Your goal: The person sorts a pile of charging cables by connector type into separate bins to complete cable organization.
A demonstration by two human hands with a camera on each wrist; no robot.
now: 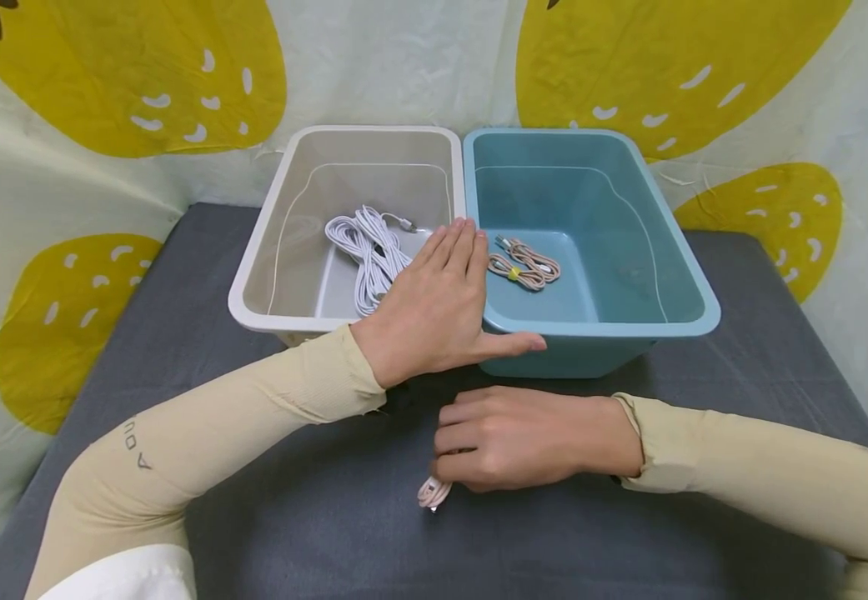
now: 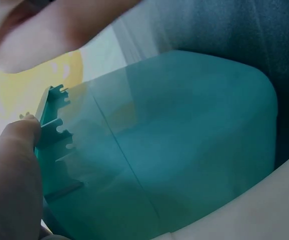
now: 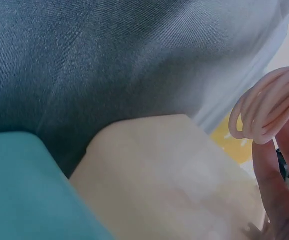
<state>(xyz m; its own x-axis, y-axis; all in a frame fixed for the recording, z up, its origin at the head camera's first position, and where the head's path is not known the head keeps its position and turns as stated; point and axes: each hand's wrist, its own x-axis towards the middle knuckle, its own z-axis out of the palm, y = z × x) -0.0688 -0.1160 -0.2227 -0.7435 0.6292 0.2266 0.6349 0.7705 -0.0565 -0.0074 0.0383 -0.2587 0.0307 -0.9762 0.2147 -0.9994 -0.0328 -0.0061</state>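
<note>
My left hand point(image 1: 437, 304) lies over the front of the adjoining rims of two bins, fingers straight, thumb stretched along the front rim of the blue bin point(image 1: 599, 327). In the left wrist view, the thumb point(image 2: 17, 145) touches that bin's rim. My right hand point(image 1: 527, 437) is in front of the blue bin and grips a coiled pink cable point(image 1: 434, 492). Loops of this pink cable point(image 3: 269, 105) show between the fingers in the right wrist view. Another pink cable bundle, with a yellow tie point(image 1: 514, 273), lies inside the blue bin.
Left of the blue bin stands a beige bin point(image 1: 261, 250) holding white coiled cable point(image 1: 366, 250), partly hidden by my left hand. Both bins stand on a table with a dark grey cloth point(image 1: 313, 517). Behind hangs a white curtain with yellow fruit shapes point(image 1: 396, 67).
</note>
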